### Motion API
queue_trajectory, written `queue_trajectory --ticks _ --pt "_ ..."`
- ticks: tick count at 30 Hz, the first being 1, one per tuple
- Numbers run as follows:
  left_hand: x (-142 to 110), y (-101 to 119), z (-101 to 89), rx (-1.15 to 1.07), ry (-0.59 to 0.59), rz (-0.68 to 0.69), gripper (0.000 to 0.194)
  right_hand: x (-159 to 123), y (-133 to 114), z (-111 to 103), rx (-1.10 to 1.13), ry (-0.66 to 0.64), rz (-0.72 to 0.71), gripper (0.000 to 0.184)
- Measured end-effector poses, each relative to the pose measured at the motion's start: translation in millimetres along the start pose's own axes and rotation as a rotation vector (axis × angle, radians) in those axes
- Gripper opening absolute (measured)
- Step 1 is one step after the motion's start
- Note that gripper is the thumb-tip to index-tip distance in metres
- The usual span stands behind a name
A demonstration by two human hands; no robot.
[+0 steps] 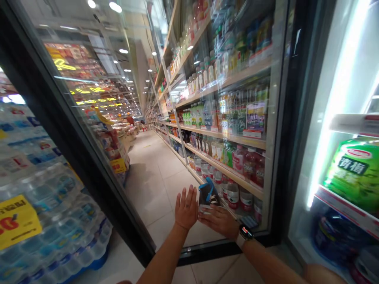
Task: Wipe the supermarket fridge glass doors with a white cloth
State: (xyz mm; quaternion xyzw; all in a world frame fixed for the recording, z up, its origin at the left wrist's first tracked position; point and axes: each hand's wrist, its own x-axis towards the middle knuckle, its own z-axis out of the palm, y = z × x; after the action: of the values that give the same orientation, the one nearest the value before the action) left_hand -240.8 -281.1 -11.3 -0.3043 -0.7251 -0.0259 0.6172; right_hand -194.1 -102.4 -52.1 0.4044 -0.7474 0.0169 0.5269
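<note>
The left hand (186,209) is open and raised, with fingers spread and pointing up and away, and it grips nothing. The right hand (218,221) reaches across from the right, its fingers stretched out leftward and nearly flat, with a smartwatch (245,232) on the wrist. Just above those fingers, between the two hands, stands a small dark packet (209,193) with blue markings. Its long axis runs roughly upright, tilted a little, with the top end pointing up and away. Its lower end sits at the right hand's fingers and close beside the left thumb. Whether the right hand actually grips it, I cannot tell, and the exact kind of packet is too small to make out.

Behind the hands is a refrigerated display case with a black-framed glass door (89,157) standing open. Inside the glass, wooden shelves (225,135) carry rows of bottled drinks, including red-labelled bottles (250,165) on the near shelf. At the far right, a green bag (352,173) sits on a lit shelf. On the left, shrink-wrapped packs of water bottles (38,197) carry a yellow price sign (17,221). A tiled supermarket floor (151,185) runs into the far aisle.
</note>
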Motion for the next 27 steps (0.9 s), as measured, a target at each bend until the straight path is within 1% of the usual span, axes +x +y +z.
queue_trajectory --ticks 2,4,6,8,10,12,14,15,16,18,20,23,27 --pt "0.0 -0.4 -0.3 -0.004 -0.006 -0.002 0.059 9.9 8.9 -6.8 -0.039 0.022 -0.009 0.031" --pt "-0.2 -1.0 -0.1 -0.009 -0.014 -0.008 0.060 19.5 19.1 -15.9 -0.087 0.048 0.038 0.033" --pt "-0.4 -1.4 0.2 -0.016 -0.014 -0.011 0.060 27.0 30.7 -26.7 -0.137 0.089 0.138 0.035" --pt "-0.3 -1.5 0.4 -0.020 -0.012 -0.010 0.060 32.7 43.3 -37.3 -0.189 0.149 0.271 0.040" --pt "-0.3 -1.3 0.4 -0.020 -0.018 -0.012 0.061 37.8 55.3 -45.7 -0.226 0.238 0.410 0.048" --pt "-0.9 -1.0 0.5 -0.015 -0.029 -0.015 0.061 44.0 64.3 -49.9 -0.258 0.387 0.554 0.056" --pt "-2.1 -0.6 0.9 -0.009 -0.037 -0.021 0.061 51.6 68.5 -49.6 -0.293 0.552 0.695 0.059" --pt "-2.8 -0.5 1.3 -0.006 -0.038 -0.021 0.060 55.5 68.7 -48.0 -0.305 0.602 0.746 0.059" --pt "-3.3 -0.4 1.7 -0.004 -0.037 -0.020 0.060 59.0 67.7 -45.8 -0.306 0.624 0.775 0.058" --pt "-3.7 -0.5 2.3 -0.001 -0.028 -0.014 0.059 63.9 63.5 -40.1 -0.278 0.595 0.786 0.056" --pt "-3.1 -1.0 2.7 0.003 -0.020 -0.004 0.059 64.8 58.5 -34.1 -0.249 0.547 0.764 0.056" --pt "-1.9 -2.0 3.4 0.004 -0.020 -0.001 0.059 59.4 52.3 -26.5 -0.226 0.511 0.718 0.055" --pt "-1.5 -3.3 5.8 -0.002 -0.022 -0.007 0.059 49.1 41.8 -18.0 -0.179 0.393 0.625 0.055"
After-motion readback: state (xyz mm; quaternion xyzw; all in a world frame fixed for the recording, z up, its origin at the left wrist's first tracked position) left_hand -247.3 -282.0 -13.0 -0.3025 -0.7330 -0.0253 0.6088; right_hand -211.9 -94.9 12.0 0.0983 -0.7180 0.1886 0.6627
